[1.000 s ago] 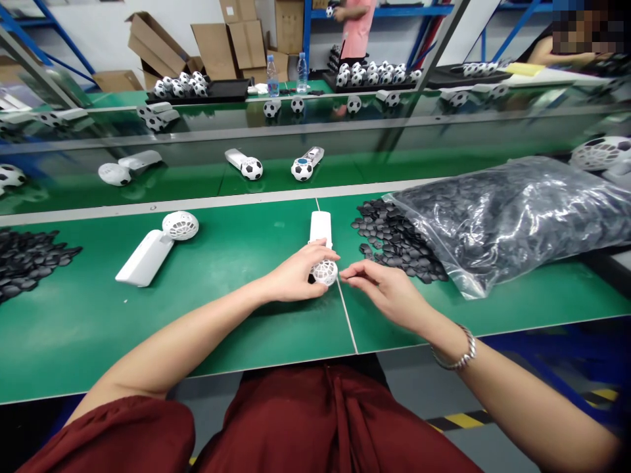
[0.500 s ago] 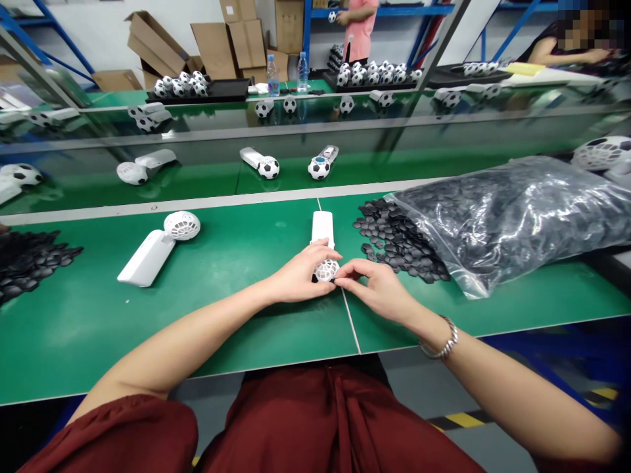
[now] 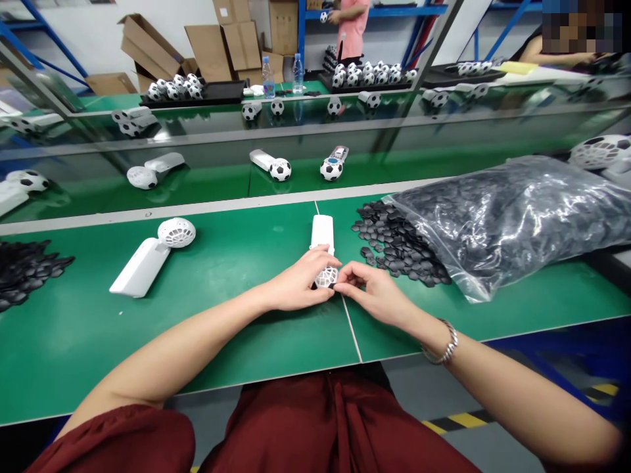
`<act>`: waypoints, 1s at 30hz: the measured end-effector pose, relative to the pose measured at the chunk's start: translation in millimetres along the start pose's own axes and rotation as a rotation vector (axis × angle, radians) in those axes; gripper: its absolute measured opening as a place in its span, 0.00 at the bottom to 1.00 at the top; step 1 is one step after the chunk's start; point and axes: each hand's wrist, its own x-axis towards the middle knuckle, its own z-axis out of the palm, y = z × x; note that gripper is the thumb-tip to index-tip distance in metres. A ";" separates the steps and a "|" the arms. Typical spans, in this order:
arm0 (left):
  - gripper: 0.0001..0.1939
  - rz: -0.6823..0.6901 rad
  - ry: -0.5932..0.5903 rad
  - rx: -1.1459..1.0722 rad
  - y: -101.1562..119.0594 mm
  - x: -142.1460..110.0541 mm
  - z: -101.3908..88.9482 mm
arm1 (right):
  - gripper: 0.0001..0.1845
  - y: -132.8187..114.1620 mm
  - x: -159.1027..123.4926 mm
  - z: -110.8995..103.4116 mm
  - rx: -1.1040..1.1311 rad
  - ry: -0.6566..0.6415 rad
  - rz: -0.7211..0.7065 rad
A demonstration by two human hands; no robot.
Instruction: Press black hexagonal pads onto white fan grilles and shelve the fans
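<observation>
A white handheld fan casing (image 3: 323,230) with a round, football-patterned grille head lies on the green bench in front of me, its handle pointing away. My left hand (image 3: 302,279) curls around the grille head, thumb on the near side and fingers across the top. At the head's right edge, my right hand (image 3: 371,289) pinches thumb and forefinger together, where a bit of black shows; the fingertips mostly hide it. Right of my hands spreads a pile of small black patches (image 3: 401,246). Another white fan casing (image 3: 138,266) rests to the left, its grille head bare of black.
A large clear bag (image 3: 522,217) of black patches lies on the right. More patches (image 3: 29,269) are heaped far left. Beyond the bench, a green conveyor (image 3: 211,177) carries several football fans. A person in pink (image 3: 352,29) stands behind trays; another person sits far right.
Fans on the nearer conveyor have shifted right. My hands stay at the grille head, the right still pinching its edge. The view has tilted slightly.
</observation>
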 end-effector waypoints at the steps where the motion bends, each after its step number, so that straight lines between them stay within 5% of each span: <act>1: 0.20 0.002 0.006 0.007 0.3 0.3 0.3 | 0.06 -0.4 -0.2 0.8 -0.008 0.004 -0.003; 7: 0.20 -0.005 -0.020 0.015 2.1 2.1 0.9 | 0.08 5.0 12.3 -17.8 -0.136 0.022 -0.010; 11: 0.21 0.016 0.058 -0.003 -1.9 1.9 2.8 | 0.09 24.6 28.6 -52.6 -0.622 0.272 -0.033; 14: 0.20 0.050 0.068 -0.017 -4.4 1.5 2.8 | 0.11 41.4 36.8 -67.2 -0.811 0.202 -0.002; 17: 0.20 0.057 0.050 -0.010 -3.7 -0.8 1.7 | 0.11 51.7 40.3 -69.1 -0.777 0.112 0.003; 23: 0.33 -0.286 0.166 0.006 3.5 -10.9 -1.4 | 0.08 50.3 34.9 -70.6 -0.682 0.025 -0.047; 27: 0.31 -0.249 0.082 -0.041 2.5 -17.0 -18.1 | 0.11 35.9 26.6 -69.8 -0.645 0.051 -0.168; 30: 0.31 -0.215 0.008 -0.075 -2.7 -19.6 -30.8 | 0.10 18.6 21.6 -59.9 -0.505 0.048 -0.124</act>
